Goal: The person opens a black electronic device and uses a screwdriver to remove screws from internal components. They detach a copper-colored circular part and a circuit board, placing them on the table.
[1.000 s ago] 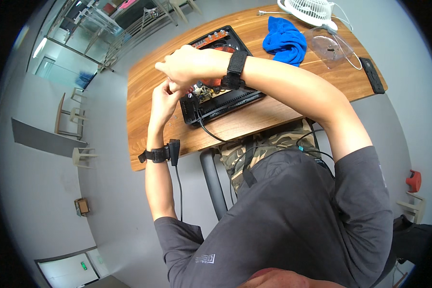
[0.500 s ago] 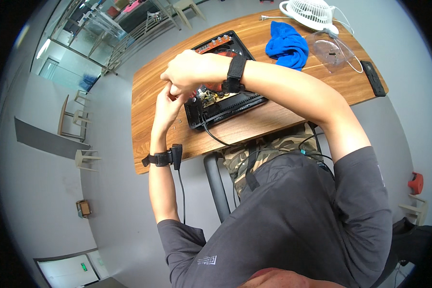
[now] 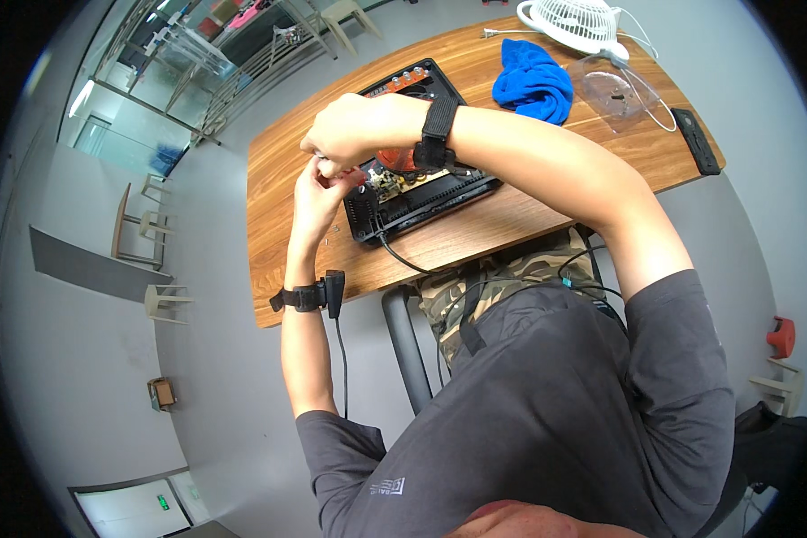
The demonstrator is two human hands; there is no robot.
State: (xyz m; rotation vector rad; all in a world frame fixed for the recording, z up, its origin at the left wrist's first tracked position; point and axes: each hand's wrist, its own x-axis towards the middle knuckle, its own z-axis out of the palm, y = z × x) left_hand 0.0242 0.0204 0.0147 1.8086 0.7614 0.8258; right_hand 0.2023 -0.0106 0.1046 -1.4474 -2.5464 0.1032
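On the wooden table [image 3: 511, 224] in front of me lies the biggest thing here, an open black appliance case [image 3: 421, 193], set at an angle near the table's middle. It holds a circuit board [image 3: 394, 184] and a reddish round part, and along its far edge there is an orange strip with small knobs [image 3: 402, 81]. A black cable [image 3: 403, 260] leaves its near corner and goes over the table edge. Far to the right stands a white fan [image 3: 576, 20], and just beside it lies a clear plastic cover [image 3: 620, 90]. Between the cover and the case there is a crumpled blue cloth [image 3: 533, 82], not touching the case. A narrow black remote-like bar [image 3: 696, 142] lies near the right edge of the table. My right hand [image 3: 345, 134] is curled closed above the left corner of the case; what it pinches I cannot tell. My left hand [image 3: 318, 193] is just under it, fingers bent and touching the right hand, also closed on something too small to see. Both wrists wear black straps.
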